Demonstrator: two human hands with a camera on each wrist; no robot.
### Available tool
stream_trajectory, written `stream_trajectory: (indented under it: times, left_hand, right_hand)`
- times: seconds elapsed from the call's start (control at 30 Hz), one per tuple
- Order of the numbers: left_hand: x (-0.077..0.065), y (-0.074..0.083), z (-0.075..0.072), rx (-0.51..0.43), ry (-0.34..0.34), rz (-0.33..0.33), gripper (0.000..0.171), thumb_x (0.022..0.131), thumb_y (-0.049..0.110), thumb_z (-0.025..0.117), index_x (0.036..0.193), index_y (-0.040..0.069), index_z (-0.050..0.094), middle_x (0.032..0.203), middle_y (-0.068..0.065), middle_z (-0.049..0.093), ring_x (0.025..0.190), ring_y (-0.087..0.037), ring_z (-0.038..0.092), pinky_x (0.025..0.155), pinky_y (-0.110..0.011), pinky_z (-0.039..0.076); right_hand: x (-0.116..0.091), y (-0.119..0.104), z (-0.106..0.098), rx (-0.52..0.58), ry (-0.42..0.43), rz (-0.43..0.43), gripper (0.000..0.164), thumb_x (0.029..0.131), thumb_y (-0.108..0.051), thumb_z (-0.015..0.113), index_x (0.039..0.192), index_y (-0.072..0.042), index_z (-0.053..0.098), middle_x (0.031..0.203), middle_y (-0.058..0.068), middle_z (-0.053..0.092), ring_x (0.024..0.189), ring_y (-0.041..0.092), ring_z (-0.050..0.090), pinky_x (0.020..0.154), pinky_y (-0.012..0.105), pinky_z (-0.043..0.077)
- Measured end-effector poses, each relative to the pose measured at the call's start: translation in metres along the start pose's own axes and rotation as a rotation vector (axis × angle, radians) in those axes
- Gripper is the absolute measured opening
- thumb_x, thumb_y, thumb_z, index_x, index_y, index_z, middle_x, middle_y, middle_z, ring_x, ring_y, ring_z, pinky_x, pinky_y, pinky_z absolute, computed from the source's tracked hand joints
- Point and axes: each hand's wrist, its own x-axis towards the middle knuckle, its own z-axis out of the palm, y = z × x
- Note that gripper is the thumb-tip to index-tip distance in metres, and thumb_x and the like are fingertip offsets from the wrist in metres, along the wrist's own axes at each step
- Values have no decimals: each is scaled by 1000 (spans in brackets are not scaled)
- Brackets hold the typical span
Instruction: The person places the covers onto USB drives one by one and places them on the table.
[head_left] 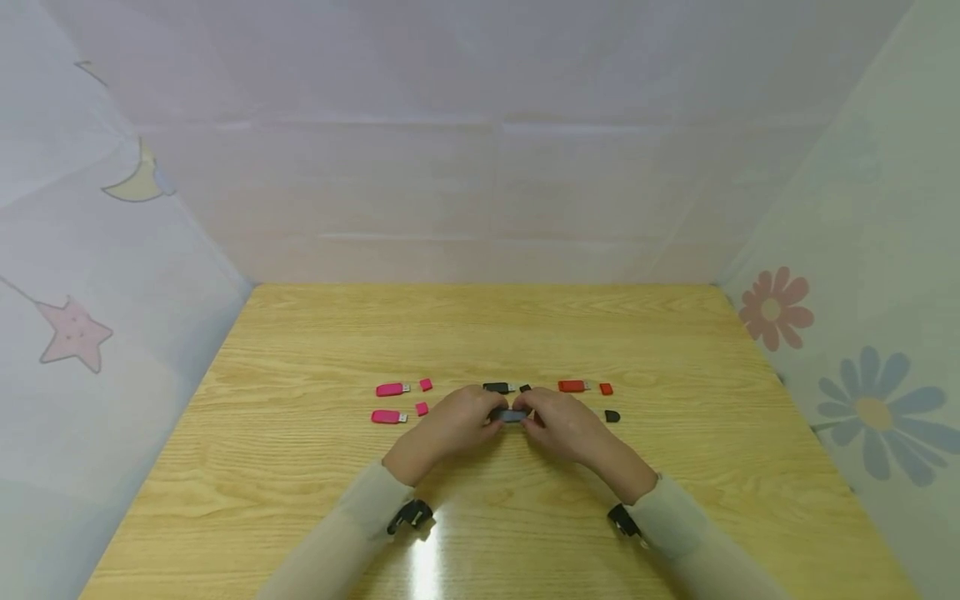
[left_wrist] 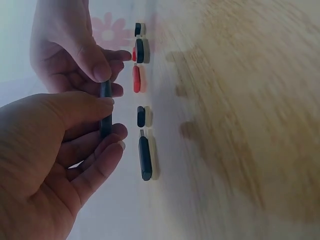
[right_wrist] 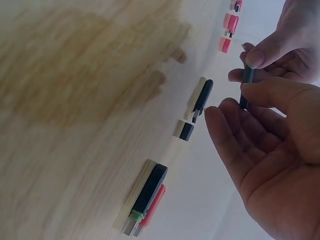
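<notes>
Both hands meet over the table, raised a little off its surface. My left hand pinches one end of a dark USB flash drive between thumb and fingers. The other end of the same drive is pinched by my right hand. No bare metal plug shows on it. Just beyond the hands lies an uncapped black flash drive, its small black cap beside the plug. A second uncapped black drive lies on the right, mostly hidden by my right hand in the head view; its cap shows.
Two pink flash drives lie to the left, each with a loose pink cap near its plug. A red flash drive and its red cap lie to the right. Printed cloth walls surround the wooden table.
</notes>
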Motion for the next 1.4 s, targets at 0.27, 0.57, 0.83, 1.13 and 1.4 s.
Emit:
stream_trajectory:
  times: [0.27,0.57,0.83,1.13,1.4]
  left_hand:
    - [-1,-2,3,36,20,26,9,95,16,71,102,10,74,93,1,70,80,-9,60,74,-23,52]
    - [-1,-2,6,31,27,13,10,97,17,70,103,11,75,99,1,69,86,-9,62,77,-23,53]
    - [1,-2,8,52,-24,-23,10,98,18,68,101,10,73,94,1,68,82,-10,61,76,-25,52]
    - [3,-2,10,64,-9,-22,7,97,17,70,93,10,71,87,1,66,78,-11,59,72,-26,51]
    - [4,-2,13,77,-18,-27,8,97,18,70,95,11,72,92,1,64,80,-11,58,74,-25,52]
  right_hand:
    - [1,2,3,-22,16,-26,14,93,-8,69,106,-13,67,98,-2,66,75,7,54,64,24,47]
    - [5,4,6,-55,-5,3,10,94,-11,70,103,-15,68,95,-4,65,77,8,54,65,26,48]
    - [8,7,9,-96,-19,-8,8,94,-12,71,101,-15,69,92,-4,64,77,9,53,66,28,47]
    - [10,10,11,-139,-4,-61,10,92,-10,72,101,-14,69,93,-1,63,75,11,51,66,27,45]
    - [10,13,12,-145,-9,-77,9,92,-12,73,98,-14,67,91,-2,60,73,11,48,63,25,43]
